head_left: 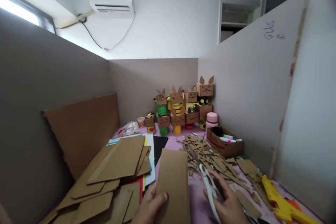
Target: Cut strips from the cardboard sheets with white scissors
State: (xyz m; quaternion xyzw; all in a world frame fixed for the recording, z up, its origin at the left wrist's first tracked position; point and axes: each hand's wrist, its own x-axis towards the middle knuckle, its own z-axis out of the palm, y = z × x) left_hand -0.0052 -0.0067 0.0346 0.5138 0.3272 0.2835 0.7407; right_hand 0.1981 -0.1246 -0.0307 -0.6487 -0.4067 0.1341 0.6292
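Observation:
My left hand (150, 203) grips a long rectangular piece of cardboard (173, 178) by its left edge, thumb on top. It stands tilted up in front of me, its lower end running out of view. In my right hand (228, 201) is a pair of scissors (207, 178) with white handles, my fingers around them. Their dark blades point forward and left, just right of the cardboard's upper corner. From this angle I cannot tell how far the blades are parted. Beyond them lies a heap of cardboard scraps (214, 157).
Cardboard sheets (118, 161) are stacked at left over coloured paper; a large cardboard panel (86, 129) leans on the left partition. Cardboard animal figures (177, 119) stand at the back. At right are a pink bottle (211, 120), a box of markers (223, 147) and a yellow glue gun (283, 201).

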